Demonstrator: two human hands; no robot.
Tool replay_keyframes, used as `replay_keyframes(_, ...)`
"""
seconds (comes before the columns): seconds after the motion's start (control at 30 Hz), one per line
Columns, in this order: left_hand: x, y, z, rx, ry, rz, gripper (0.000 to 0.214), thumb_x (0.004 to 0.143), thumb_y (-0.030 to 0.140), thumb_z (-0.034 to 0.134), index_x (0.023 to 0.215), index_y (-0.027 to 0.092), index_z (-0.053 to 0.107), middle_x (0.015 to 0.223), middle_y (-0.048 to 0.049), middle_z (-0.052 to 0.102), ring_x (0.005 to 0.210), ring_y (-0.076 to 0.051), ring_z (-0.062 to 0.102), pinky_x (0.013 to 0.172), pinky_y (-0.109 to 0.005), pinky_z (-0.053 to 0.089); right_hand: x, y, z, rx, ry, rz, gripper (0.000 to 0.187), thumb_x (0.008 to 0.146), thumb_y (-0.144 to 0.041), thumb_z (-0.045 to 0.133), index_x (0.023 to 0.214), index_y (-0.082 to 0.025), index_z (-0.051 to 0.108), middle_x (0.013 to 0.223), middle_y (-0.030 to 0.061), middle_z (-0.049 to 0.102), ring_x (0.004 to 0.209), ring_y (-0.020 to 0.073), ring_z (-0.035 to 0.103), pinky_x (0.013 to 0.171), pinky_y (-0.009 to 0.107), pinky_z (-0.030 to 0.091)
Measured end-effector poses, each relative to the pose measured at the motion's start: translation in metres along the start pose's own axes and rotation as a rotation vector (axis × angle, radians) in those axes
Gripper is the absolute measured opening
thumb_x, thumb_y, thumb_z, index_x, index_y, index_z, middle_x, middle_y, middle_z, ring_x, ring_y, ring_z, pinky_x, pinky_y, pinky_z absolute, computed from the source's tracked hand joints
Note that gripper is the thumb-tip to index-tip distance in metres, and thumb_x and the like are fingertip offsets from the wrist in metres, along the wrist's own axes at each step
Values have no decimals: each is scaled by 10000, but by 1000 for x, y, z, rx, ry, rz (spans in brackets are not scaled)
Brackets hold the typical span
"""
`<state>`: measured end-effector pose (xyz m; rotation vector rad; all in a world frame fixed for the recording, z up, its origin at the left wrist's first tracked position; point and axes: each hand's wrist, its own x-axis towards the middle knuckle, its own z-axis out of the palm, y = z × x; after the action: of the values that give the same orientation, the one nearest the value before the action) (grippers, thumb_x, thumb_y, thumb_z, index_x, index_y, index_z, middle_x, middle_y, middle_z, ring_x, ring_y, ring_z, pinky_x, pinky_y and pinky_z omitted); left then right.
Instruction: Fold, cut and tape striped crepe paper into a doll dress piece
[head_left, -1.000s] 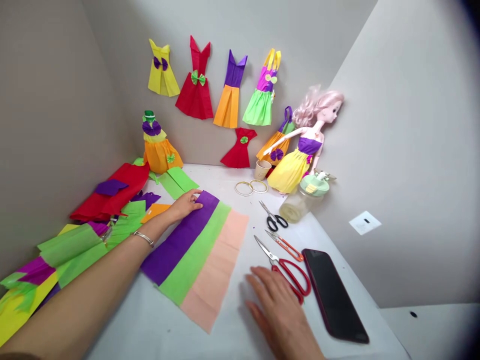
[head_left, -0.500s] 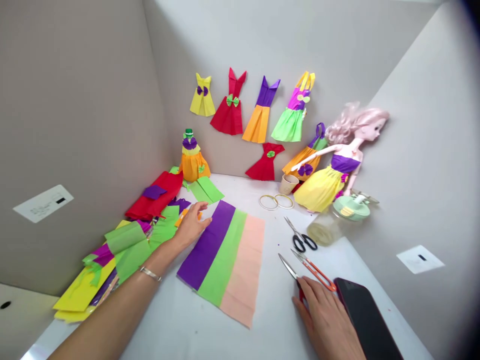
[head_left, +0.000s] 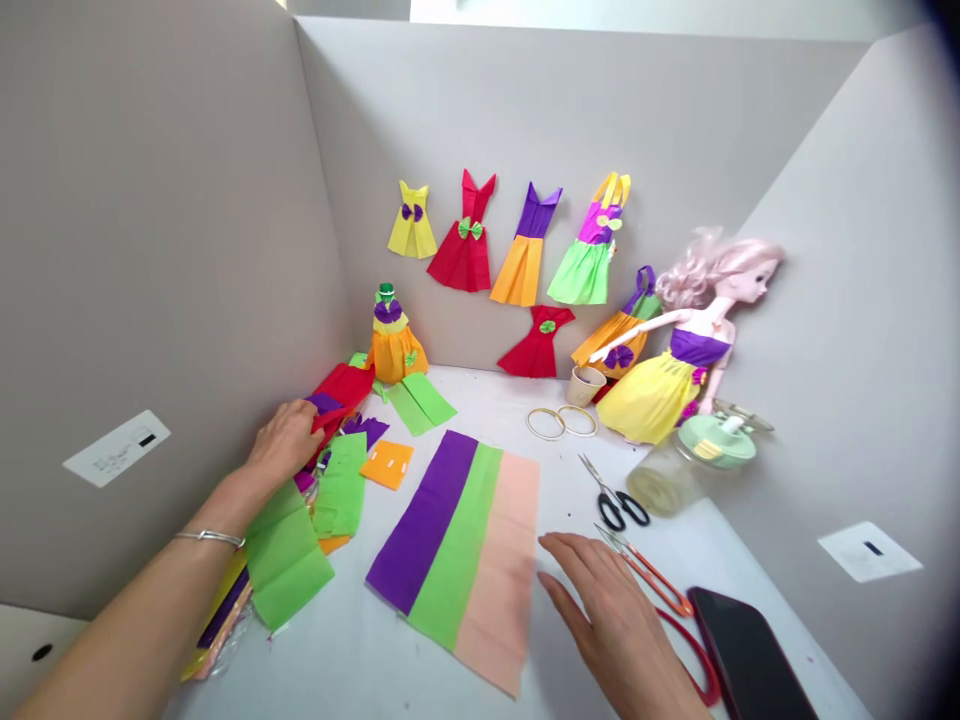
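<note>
My left hand [head_left: 289,440] is at the stack of coloured paper on the left, its fingers closed on the edge of the red crepe paper [head_left: 341,390]; the fingertips are partly hidden. Green sheets [head_left: 289,565] and a small orange piece [head_left: 388,465] lie close by. Between my hands is a flat panel of purple [head_left: 427,520], green and peach strips [head_left: 499,580] side by side. My right hand [head_left: 600,600] holds nothing, its fingers stretched out beside the peach strip. Red-handled scissors [head_left: 705,665] lie partly under its wrist, with orange thread snips [head_left: 652,575] just beyond.
Black-handled scissors [head_left: 611,495], two bangles [head_left: 545,424], a paper cup [head_left: 585,385] and a glue jar [head_left: 667,480] stand or lie further back. A phone [head_left: 750,650] is at the right. Paper dresses [head_left: 459,250] hang on the back wall; a doll [head_left: 697,350] leans right.
My left hand has moved left from beside the purple strip to the red paper in the stack. My right hand has let go of the red-handled scissors and shifted toward the peach strip.
</note>
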<state>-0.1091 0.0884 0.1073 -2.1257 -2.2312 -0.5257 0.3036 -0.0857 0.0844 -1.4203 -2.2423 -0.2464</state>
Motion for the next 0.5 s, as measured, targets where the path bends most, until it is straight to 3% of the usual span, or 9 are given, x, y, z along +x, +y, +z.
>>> replay_keyframes(0.17,7,1,-46,-48,234,-52,287,900,300,422,1098,177,590,1142,-84,607,968,-226,583,880,-348,442,29,-15,-8,180,-50,30,194,974,-214,475,1149,-222,560,1062,85,668,942,255,633,790,407,523)
replay_keyframes(0.27,15,4,-67,-136,363,-113,274,870,325,470,1037,157,607,953,-56,639,841,-191,577,813,-318,454,42,-18,-9,292,-102,71,210,976,-216,470,1163,-229,567,1099,85,660,988,250,624,821,409,527)
replay_keyframes(0.37,18,12,-83,-273,385,-88,267,844,347,499,994,164,624,801,0,637,719,-138,564,702,-244,459,53,-19,-8,419,-171,150,236,982,-261,469,1196,-242,566,1164,82,643,1060,242,611,889,411,519)
replay_keyframes(0.5,3,35,-110,-595,419,-12,301,811,398,579,1024,198,651,885,24,672,732,-115,597,647,-204,484,65,-21,-7,625,-273,323,313,983,-362,472,1285,-294,522,1290,56,592,1154,227,578,955,406,502)
